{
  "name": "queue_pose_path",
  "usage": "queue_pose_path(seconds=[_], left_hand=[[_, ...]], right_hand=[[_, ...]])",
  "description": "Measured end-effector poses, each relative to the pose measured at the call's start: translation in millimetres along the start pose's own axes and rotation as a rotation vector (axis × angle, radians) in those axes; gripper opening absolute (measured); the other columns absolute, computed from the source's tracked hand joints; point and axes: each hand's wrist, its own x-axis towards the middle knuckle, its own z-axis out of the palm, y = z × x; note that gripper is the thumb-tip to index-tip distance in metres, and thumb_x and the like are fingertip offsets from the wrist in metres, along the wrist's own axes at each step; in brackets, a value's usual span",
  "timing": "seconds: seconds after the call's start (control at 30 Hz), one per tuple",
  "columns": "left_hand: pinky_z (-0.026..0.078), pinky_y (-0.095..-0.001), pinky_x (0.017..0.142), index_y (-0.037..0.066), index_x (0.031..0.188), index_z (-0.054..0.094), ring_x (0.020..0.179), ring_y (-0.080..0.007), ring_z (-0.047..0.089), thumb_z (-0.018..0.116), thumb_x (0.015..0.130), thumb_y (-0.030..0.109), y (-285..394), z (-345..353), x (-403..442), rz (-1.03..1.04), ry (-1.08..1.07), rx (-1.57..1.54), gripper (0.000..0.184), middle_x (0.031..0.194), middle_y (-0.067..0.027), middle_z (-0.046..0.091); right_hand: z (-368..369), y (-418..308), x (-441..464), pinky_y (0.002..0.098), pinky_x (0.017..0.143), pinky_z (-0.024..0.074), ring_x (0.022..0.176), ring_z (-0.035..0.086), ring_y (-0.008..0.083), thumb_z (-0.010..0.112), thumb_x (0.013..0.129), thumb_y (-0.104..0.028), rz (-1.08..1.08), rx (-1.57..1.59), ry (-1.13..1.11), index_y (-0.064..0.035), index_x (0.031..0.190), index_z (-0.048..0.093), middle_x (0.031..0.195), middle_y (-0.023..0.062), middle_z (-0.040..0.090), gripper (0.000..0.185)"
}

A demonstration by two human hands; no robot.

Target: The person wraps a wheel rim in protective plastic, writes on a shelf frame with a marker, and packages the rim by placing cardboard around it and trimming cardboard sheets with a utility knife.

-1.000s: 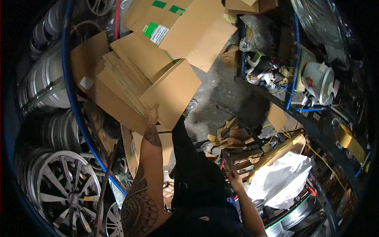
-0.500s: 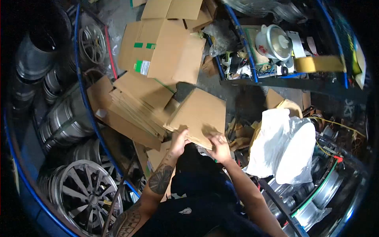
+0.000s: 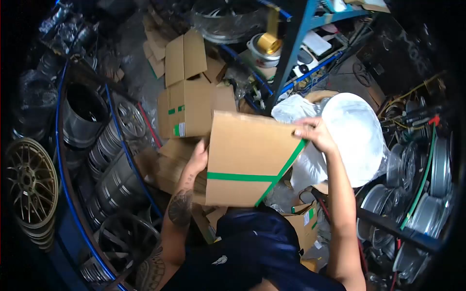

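Observation:
A flat cardboard piece [image 3: 242, 150] with green tape strips is held up in front of my body. My right hand [image 3: 315, 136] grips its upper right corner, thumb on the near face. My left hand [image 3: 198, 157] is at its left edge, with the fingers partly hidden by the board. Below and to the left of the board lie more cardboard sheets [image 3: 170, 167]. Behind it stands an opened cardboard box [image 3: 191, 104] with green tape and a white label.
Wheel rims [image 3: 31, 182] fill racks on the left, and more rims [image 3: 427, 213] stand on the right. A round white plastic-wrapped item [image 3: 354, 138] sits beside my right forearm. A blue shelf post [image 3: 291, 53] rises ahead, near a white pot [image 3: 262, 56].
The cardboard piece has been lifted and turned, and now shows green tape. My right hand has moved from its lower edge to the upper right corner. The view has swung to the right.

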Motion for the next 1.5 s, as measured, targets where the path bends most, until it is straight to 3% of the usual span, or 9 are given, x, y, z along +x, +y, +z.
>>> queue_pose_path(seconds=[0.03, 0.2, 0.3, 0.47, 0.67, 1.03, 1.23, 1.4, 1.5], left_hand=[[0.045, -0.0347, 0.107, -0.002, 0.148, 0.047, 0.128, -0.0190, 0.053, 0.055, 0.107, 0.028, -14.4, 1.3, -0.5, 0.076, -0.055, 0.282, 0.051, 0.138, -0.0101, 0.060], [0.043, -0.0365, 0.111, 0.000, 0.145, 0.052, 0.135, -0.0209, 0.050, 0.048, 0.108, 0.043, 48.8, 76.9, -18.7, 0.007, -0.357, -0.797, 0.056, 0.142, -0.0112, 0.058], [0.052, -0.0387, 0.105, 0.000, 0.151, 0.041, 0.131, -0.0238, 0.056, 0.044, 0.110, 0.041, 9.9, 76.2, -33.1, -0.085, -0.111, -0.430, 0.059, 0.145, -0.0135, 0.055], [0.058, -0.0284, 0.067, -0.003, 0.126, 0.059, 0.087, -0.0161, 0.070, 0.048, 0.109, 0.033, 38.7, 72.5, -76.0, -0.072, -0.082, -0.321, 0.041, 0.106, -0.0080, 0.072], [0.056, -0.0278, 0.084, -0.003, 0.120, 0.065, 0.096, -0.0130, 0.069, 0.061, 0.105, 0.026, 31.2, 86.7, -98.4, 0.027, 0.198, -0.289, 0.033, 0.109, -0.0069, 0.072], [0.049, -0.0212, 0.071, 0.005, 0.112, 0.072, 0.082, -0.0068, 0.065, 0.077, 0.093, 0.036, 47.6, 54.7, -105.8, -0.194, 0.142, 0.152, 0.036, 0.091, 0.0022, 0.072], [0.052, -0.0305, 0.088, 0.003, 0.144, 0.048, 0.102, -0.0170, 0.066, 0.061, 0.104, 0.038, 136.0, 79.7, -84.7, 0.213, 0.236, -0.106, 0.055, 0.121, -0.0082, 0.066], [0.050, -0.0317, 0.091, 0.002, 0.133, 0.059, 0.106, -0.0179, 0.063, 0.054, 0.107, 0.038, 136.8, 88.0, -26.5, 0.150, 0.467, -0.045, 0.045, 0.119, -0.0084, 0.065], [0.055, -0.0330, 0.082, 0.003, 0.123, 0.065, 0.093, -0.0175, 0.066, 0.051, 0.108, 0.035, 130.0, 92.3, -30.8, 0.180, 0.478, -0.002, 0.038, 0.106, -0.0080, 0.068]], right_hand=[[-12.2, -15.5, 5.1, 0.0271, 0.083, 0.0531, 0.089, 0.066, 0.0121, 0.089, 0.078, -0.021, -0.111, -0.043, 0.071, 0.0006, 0.105, 0.074, 0.099, 0.0057, 0.073, 0.037], [0.0, -30.6, 5.6, 0.0358, 0.094, 0.0505, 0.107, 0.063, 0.0251, 0.090, 0.076, -0.035, -0.146, -0.005, 0.663, 0.0019, 0.127, 0.056, 0.119, 0.0176, 0.065, 0.071], [32.1, 30.2, -10.4, 0.0402, 0.102, 0.0469, 0.116, 0.061, 0.0323, 0.087, 0.078, -0.041, -0.072, 0.002, 0.827, 0.0034, 0.137, 0.048, 0.125, 0.0232, 0.063, 0.084], [47.0, 19.4, -54.2, 0.0329, 0.090, 0.0548, 0.102, 0.069, 0.0217, 0.081, 0.085, -0.013, -0.072, 0.411, 0.563, 0.0042, 0.143, 0.046, 0.123, 0.0168, 0.067, 0.070], [35.5, 30.0, -62.8, 0.0323, 0.088, 0.0559, 0.096, 0.070, 0.0195, 0.065, 0.097, -0.004, -0.081, 0.810, 0.271, 0.0000, 0.130, 0.049, 0.110, 0.0130, 0.071, 0.037], [63.1, 31.2, -70.4, 0.0359, 0.099, 0.0503, 0.115, 0.063, 0.0228, 0.072, 0.096, -0.018, -0.103, 0.445, 0.403, -0.0041, 0.146, 0.043, 0.128, 0.0146, 0.064, 0.059], [78.9, 43.5, -52.0, 0.0394, 0.111, 0.0428, 0.133, 0.053, 0.0297, 0.072, 0.093, -0.016, -0.268, 0.035, 0.391, -0.0065, 0.158, 0.030, 0.149, 0.0184, 0.050, 0.078], [94.2, -6.0, -72.4, 0.0450, 0.112, 0.0410, 0.132, 0.055, 0.0454, 0.070, 0.095, -0.034, -0.162, -0.085, 0.387, -0.0106, 0.162, 0.013, 0.140, 0.0294, 0.057, 0.091], [79.8, 7.9, -73.0, 0.0451, 0.111, 0.0409, 0.130, 0.056, 0.0451, 0.063, 0.098, -0.045, -0.091, 0.019, 0.366, -0.0128, 0.157, 0.025, 0.134, 0.0295, 0.061, 0.078]])
